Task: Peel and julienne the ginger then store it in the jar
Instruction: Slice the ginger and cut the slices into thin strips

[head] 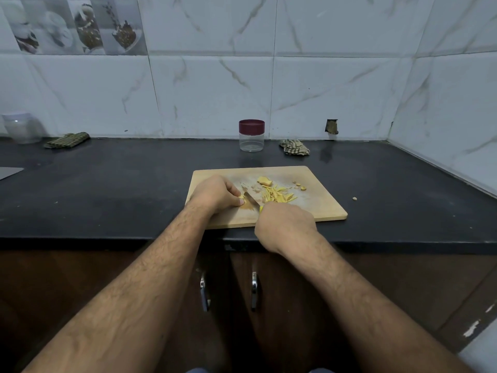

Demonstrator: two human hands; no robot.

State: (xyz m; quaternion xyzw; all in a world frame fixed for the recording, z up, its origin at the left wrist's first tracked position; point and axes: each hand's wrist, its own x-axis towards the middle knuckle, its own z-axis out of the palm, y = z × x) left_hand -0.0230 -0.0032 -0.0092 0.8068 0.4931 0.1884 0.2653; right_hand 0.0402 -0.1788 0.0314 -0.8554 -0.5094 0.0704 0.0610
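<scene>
A wooden cutting board (317,208) lies on the black counter. My left hand (215,193) curls its fingers over a small yellow ginger piece (241,197) on the board's left part. My right hand (286,224) grips a knife's handle; the knife blade (251,199) points up-left and meets the ginger beside my left fingertips. A pile of yellow ginger strips (277,195) lies mid-board, with a peeled chunk (265,181) behind it and peel scraps (298,185) to the right. A clear jar (251,135) with a maroon lid on stands by the wall behind the board.
A crumpled checked cloth (294,147) lies right of the jar, a folded green cloth (67,140) at the far left near a clear container (22,127). A ginger bit (354,198) sits on the counter (121,184) right of the board. Cabinet handles (254,290) are below.
</scene>
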